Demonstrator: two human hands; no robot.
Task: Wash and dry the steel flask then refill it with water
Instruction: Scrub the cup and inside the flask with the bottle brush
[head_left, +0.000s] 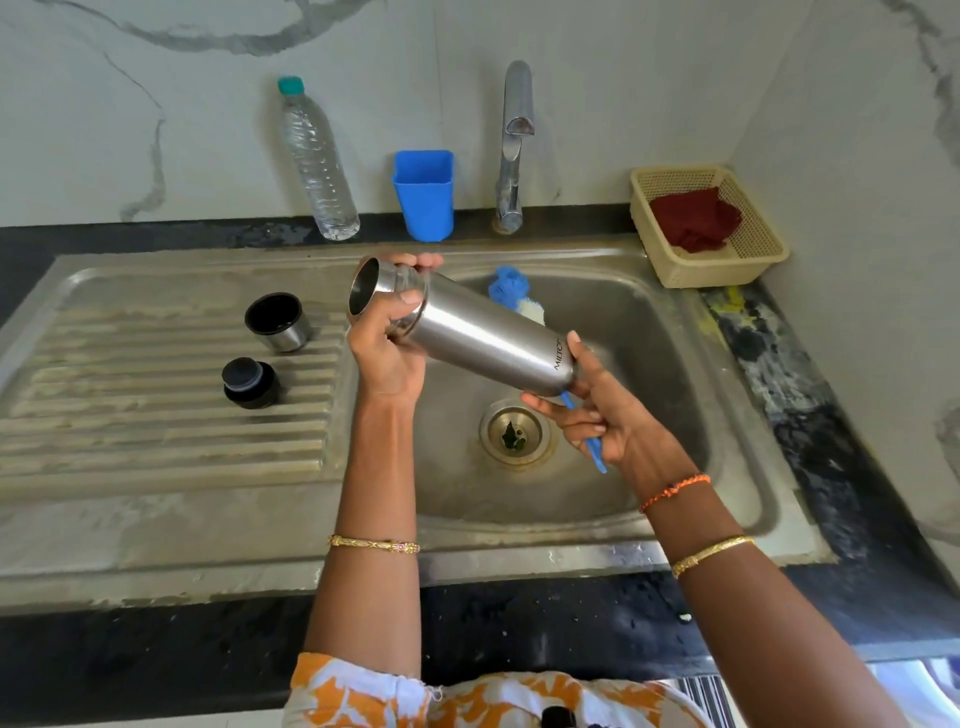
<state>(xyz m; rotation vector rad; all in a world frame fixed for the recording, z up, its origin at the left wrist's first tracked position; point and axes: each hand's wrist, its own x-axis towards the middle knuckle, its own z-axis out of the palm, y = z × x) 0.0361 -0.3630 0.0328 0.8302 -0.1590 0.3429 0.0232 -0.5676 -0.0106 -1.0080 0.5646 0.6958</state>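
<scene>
- We see the steel flask (480, 335) held nearly on its side above the sink (675, 364), its open mouth turned to the left and tilted slightly up; we cannot tell what, if anything, is inside it.
- The left hand (387, 343) grips the flask at its neck, fingers (423, 260) curled round the far side and thumb on the near side.
- The right hand (597, 415) props the flask's base while its fingers pinch the blue handle of a brush (595, 452), whose blue and white head shows behind the flask.
- On the draining board we find the flask's steel cup (278, 322), lying open, and just in front of it the black stopper (251, 382).
- Behind the sink, on the dark surface (130, 236), stand a capped plastic bottle (317, 166), seemingly empty, and a blue tumbler (423, 195), beside the tap (514, 145).
- At the right, a cream basket (753, 249) holds a dark red cloth (696, 218).
</scene>
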